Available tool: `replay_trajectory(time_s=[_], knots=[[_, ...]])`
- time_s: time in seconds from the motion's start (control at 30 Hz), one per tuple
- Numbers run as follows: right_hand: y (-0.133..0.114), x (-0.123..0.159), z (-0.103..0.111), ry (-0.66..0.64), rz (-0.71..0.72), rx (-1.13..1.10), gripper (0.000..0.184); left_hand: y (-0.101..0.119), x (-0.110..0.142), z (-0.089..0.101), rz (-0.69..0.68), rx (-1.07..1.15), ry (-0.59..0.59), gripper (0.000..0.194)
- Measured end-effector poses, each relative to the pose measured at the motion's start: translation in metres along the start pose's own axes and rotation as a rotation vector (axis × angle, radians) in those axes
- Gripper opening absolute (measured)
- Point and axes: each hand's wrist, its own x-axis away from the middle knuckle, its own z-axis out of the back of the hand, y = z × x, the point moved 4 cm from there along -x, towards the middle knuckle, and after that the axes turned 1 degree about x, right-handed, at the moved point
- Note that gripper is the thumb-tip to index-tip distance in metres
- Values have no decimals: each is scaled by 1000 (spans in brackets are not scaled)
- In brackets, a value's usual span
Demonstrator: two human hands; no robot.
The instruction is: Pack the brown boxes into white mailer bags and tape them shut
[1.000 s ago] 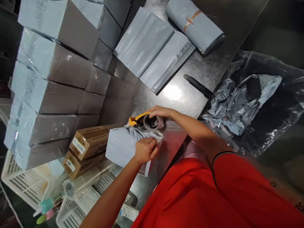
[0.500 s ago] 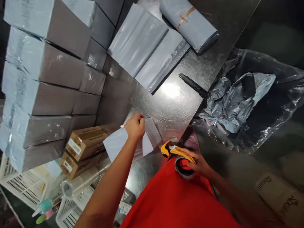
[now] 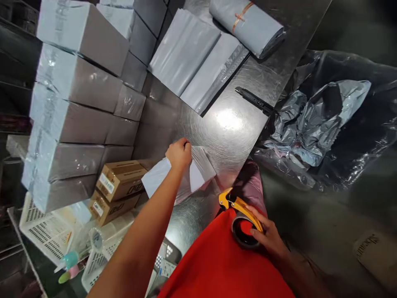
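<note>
My left hand (image 3: 179,154) is closed on the upper edge of a white plastic mailer bag (image 3: 200,171), which lies on the metal table with its near end folded at an angle. Part of the bag is hidden under my forearm. In my right hand (image 3: 269,231) is a yellow tape dispenser (image 3: 245,209) with a roll of tape (image 3: 237,234), held in front of my red top. The dispenser's head points toward the bag but stays apart from it.
White wrapped boxes (image 3: 93,87) are stacked at the left, beside two brown cartons (image 3: 119,180) and white baskets (image 3: 29,223). Flat mailers (image 3: 186,49), a tied roll of mailers (image 3: 245,25) and a black utility knife (image 3: 252,100) lie on the table (image 3: 223,136). A clear waste bag (image 3: 350,165) hangs at right.
The view has shifted, so the boxes sit farther right. My right hand and the tape dispenser have dropped slightly away from the mailer bag. My left hand keeps its grip on the bag.
</note>
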Motion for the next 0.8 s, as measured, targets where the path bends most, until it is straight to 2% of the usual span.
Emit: replay_trajectory(time_s=[0.1, 0.23, 0.37, 0.43, 0.53, 0.6, 0.63, 0.7, 0.8], knots=[[0, -8, -13, -63, 33, -28, 63, 0, 2, 1, -14, 8, 29, 34], [-25, -59, -30, -214, 120, -100, 62, 2, 3, 3, -1, -1, 41, 34], [-57, -102, -34, -268, 164, -75, 56, 3, 3, 3, -2, -16, 45, 34], [-71, -107, -46, -319, 171, 44, 57, 2, 3, 4, -3, -13, 54, 33], [-89, -99, -87, -475, 264, 370, 55, -1, 3, 5, 42, 1, 63, 34], [-93, -91, -108, -587, 287, 520, 52, -4, 2, 4, 78, 28, 31, 34], [-92, -87, -111, -618, 267, 525, 51, -4, 0, 3, 88, 48, -7, 34], [-90, -79, -95, -628, 178, 390, 53, -5, -5, -1, 91, 88, -103, 38], [-92, -65, -33, -532, 50, 141, 54, -2, -11, -7, 75, 151, -196, 36]])
